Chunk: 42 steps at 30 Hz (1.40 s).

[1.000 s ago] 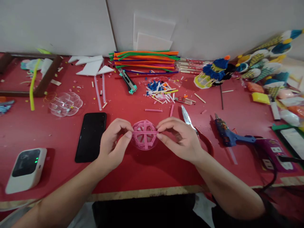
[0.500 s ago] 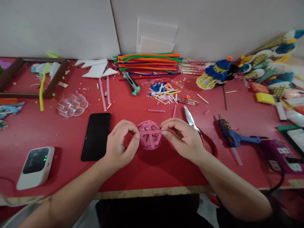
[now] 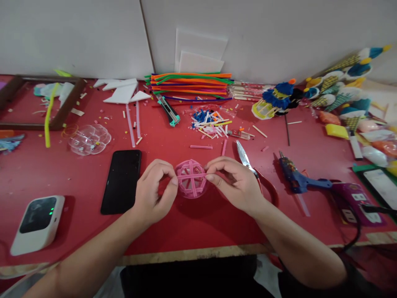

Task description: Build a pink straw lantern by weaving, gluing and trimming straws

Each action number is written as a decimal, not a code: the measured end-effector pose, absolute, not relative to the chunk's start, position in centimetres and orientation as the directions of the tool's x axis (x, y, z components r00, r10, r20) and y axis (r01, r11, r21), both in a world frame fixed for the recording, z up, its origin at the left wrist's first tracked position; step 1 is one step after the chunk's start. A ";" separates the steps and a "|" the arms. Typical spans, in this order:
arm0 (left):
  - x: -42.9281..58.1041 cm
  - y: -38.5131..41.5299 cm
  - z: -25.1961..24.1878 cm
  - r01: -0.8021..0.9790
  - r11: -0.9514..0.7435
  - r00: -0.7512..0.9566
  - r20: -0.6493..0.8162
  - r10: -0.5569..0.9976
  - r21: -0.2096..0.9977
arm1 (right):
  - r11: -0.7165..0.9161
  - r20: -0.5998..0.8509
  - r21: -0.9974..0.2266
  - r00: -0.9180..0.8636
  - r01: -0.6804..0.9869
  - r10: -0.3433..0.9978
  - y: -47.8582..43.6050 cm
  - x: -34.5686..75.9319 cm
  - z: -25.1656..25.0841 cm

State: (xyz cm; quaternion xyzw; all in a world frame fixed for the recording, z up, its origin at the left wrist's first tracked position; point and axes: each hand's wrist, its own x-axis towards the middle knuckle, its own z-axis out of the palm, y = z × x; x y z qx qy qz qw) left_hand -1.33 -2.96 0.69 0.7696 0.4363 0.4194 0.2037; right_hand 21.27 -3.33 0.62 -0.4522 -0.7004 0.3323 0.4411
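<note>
A round, cage-like piece of pink sticks (image 3: 192, 189) stands near the front middle of the red table, with crossing bars on top. Across its top runs a pink stick (image 3: 186, 176). My left hand (image 3: 156, 189) pinches the left end of this stick between thumb and forefinger. At the other end, my right hand (image 3: 237, 184) pinches it the same way. Whether the stick is fixed to the piece cannot be seen. Scissors (image 3: 244, 154) with red handles lie partly beneath my right hand. Loose pink sticks (image 3: 201, 147) rest just behind the piece.
Left of my hands lie a black phone (image 3: 120, 182) and a white device (image 3: 37, 223). A blue glue gun (image 3: 297, 176) with its cord is at the right. Further back are a utility knife (image 3: 168, 109), cut sticks (image 3: 211, 123) and colourful pipe cleaners (image 3: 190, 85).
The whole view has shifted slightly, so the table's things appear a little further left and lower. Both hands keep their pinch on the pink stick.
</note>
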 end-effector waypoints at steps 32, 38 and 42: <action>-1.4 -2.8 0.1 0.347 -0.456 0.245 0.390 0.888 0.819 | 0.406 0.352 -0.834 -0.205 0.375 0.913 -3.4 21.1 0.4; -1.4 -2.7 0.1 0.357 -0.551 0.278 0.477 0.834 0.755 | 0.402 0.342 -0.832 -0.217 0.382 0.914 -3.4 21.2 0.5; -1.4 -2.7 0.3 0.369 -0.593 0.294 0.515 0.805 0.716 | 0.386 0.325 -0.840 -0.214 0.382 0.921 -3.5 21.2 0.6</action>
